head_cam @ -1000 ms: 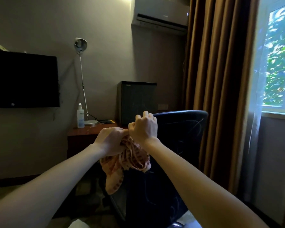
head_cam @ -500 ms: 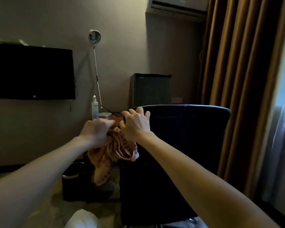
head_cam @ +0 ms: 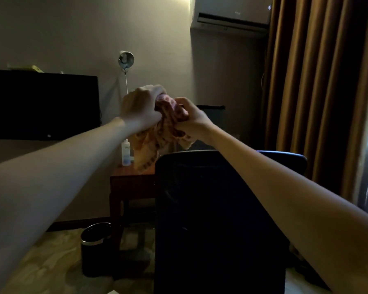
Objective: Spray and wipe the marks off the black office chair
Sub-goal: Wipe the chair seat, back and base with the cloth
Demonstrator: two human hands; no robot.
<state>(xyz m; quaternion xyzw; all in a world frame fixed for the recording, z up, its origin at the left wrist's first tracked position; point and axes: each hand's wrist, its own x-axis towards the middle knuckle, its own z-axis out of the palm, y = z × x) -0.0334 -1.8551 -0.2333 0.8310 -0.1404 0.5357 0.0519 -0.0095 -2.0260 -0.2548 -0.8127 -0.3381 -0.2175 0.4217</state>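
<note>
The black office chair (head_cam: 210,209) stands in front of me with its backrest facing me, dark and in shadow. Both hands are raised above the backrest's top edge, bunching an orange-and-red checked cloth (head_cam: 155,136) between them. My left hand (head_cam: 140,109) grips the cloth from above and the left. My right hand (head_cam: 191,119) grips it from the right. A loose end of the cloth hangs down toward the chair's left corner. A white spray bottle (head_cam: 125,152) stands upright on the wooden side table (head_cam: 132,179), behind the cloth.
A black waste bin (head_cam: 96,249) with a chrome rim sits on the floor left of the chair. A floor lamp (head_cam: 125,60), a wall TV (head_cam: 43,105) and a dark mini fridge (head_cam: 212,122) line the back wall. Brown curtains (head_cam: 319,102) hang at right.
Both hands have risen with the cloth from beside the chair's top edge to above it. My right hand, spread open half a second ago, now grips the cloth. The view tilted down and left.
</note>
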